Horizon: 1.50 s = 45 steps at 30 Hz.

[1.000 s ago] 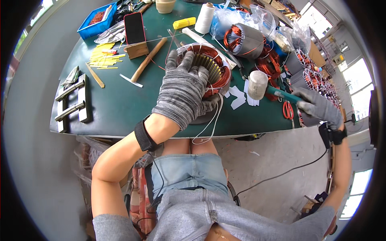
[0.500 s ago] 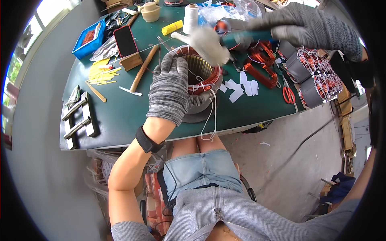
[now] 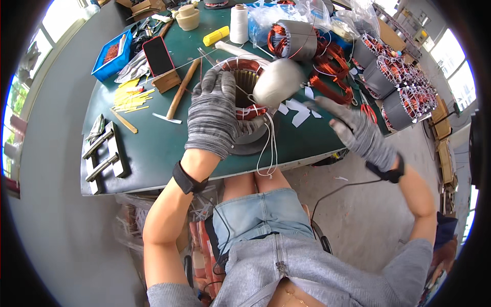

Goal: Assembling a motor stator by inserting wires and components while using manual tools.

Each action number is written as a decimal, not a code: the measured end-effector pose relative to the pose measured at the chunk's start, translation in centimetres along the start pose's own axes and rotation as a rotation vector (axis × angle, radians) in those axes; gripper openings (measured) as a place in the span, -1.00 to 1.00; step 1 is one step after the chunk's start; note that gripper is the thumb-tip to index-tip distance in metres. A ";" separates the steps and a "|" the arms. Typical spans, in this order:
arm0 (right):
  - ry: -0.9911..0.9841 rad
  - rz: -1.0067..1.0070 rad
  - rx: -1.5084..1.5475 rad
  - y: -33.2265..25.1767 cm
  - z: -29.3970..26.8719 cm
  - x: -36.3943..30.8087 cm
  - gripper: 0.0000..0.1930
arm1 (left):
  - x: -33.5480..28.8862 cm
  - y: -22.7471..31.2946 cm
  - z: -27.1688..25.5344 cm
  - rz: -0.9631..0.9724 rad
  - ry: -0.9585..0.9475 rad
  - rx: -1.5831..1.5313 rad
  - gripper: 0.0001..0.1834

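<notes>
Clasping the left rim of the copper-wound stator point(image 3: 244, 84) at the green table's point(image 3: 148, 146) near middle, the left hand point(image 3: 212, 115) stays well apart from the right hand point(image 3: 360, 130), which grips a blurred white-headed mallet point(image 3: 279, 83) overlapping the stator's right side; contact I cannot tell.

Mallet head point(image 3: 279, 84) was motion-blurred, hid right part of wound stator point(image 3: 244, 64); contact between them could not be told. Left hand point(image 3: 212, 110) covered stator's left side. Right hand point(image 3: 354, 125) was smeared; mallet handle could not be made out. Red bits point(image 3: 111, 51) in blue bin point(image 3: 113, 66) were too small to tell. Upper edge cut cardboard box point(image 3: 147, 7).
</notes>
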State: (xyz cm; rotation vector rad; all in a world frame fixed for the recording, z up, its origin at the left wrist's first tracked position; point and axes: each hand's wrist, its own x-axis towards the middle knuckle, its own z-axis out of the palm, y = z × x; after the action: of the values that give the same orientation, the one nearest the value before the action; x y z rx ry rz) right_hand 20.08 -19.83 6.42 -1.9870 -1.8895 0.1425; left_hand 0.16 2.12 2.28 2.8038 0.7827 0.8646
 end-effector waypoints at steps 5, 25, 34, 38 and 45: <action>0.338 0.430 0.566 6.0 7.4 -3.7 -0.54 | 0.0 0.7 -1.1 0.085 0.026 0.214 0.17; 0.749 0.010 0.289 -0.6 13.9 4.4 -0.83 | -1.3 1.4 0.7 0.340 0.122 -0.189 -0.34; 0.565 -0.170 1.270 1.0 11.0 0.5 -0.91 | -1.8 0.7 0.9 0.416 0.216 -0.251 -0.71; 1.233 0.086 2.078 6.5 11.8 -17.8 -0.78 | -1.8 0.6 1.1 0.460 0.240 -0.231 -0.70; 1.503 1.582 0.972 5.0 17.4 -25.5 -0.62 | -1.7 0.5 1.1 0.436 0.226 -0.290 -0.67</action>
State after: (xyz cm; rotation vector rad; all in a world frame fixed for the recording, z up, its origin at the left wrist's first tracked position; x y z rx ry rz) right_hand 16.77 -41.12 -16.25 -1.4044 0.7193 -0.0446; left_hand -0.25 0.85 0.66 2.6752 0.0418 1.2578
